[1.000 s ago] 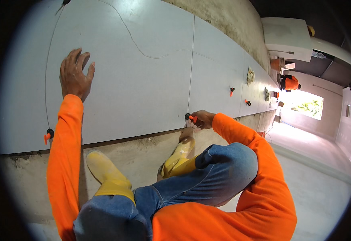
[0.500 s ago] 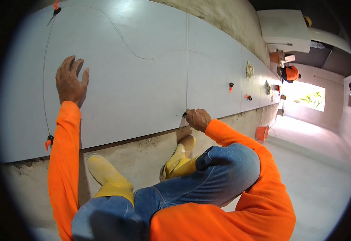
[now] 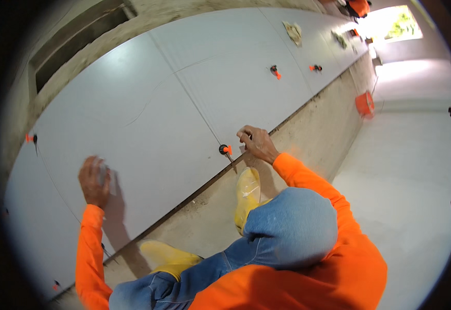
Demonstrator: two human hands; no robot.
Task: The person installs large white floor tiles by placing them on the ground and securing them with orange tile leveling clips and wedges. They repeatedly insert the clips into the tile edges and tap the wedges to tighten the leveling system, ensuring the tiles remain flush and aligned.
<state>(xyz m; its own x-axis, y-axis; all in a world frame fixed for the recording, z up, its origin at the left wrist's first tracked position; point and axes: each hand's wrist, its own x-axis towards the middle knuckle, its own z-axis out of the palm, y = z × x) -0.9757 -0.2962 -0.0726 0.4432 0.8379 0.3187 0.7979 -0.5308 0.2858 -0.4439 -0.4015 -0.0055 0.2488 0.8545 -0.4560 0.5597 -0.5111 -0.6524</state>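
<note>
My right hand (image 3: 258,143) is just right of a tile levelling clip (image 3: 226,150), a black round base with an orange T-shaped knob. The clip stands on the joint near the front edge of the large grey tiles (image 3: 148,98). Loosely bent, the fingers of this hand are apart from the knob, with nothing visible in them. My left hand (image 3: 95,182) hovers over the tile on the left, its fingers apart and slightly smeared by motion. A pale patch shows between those fingers, too blurred to make out.
Another clip (image 3: 32,138) sits at the far left edge; more stand rightward, including a clip (image 3: 275,72). A crumpled cloth (image 3: 292,33) lies on the tiles. An orange bucket (image 3: 365,105) stands on the lower floor. A person in orange (image 3: 358,8) is far off. My yellow boots (image 3: 248,194) are beside the slab.
My right hand has let go of the levelling clip and drawn slightly right, leaving its orange knob visible. My left hand is lower in the picture. The whole view has turned and shifted.
</note>
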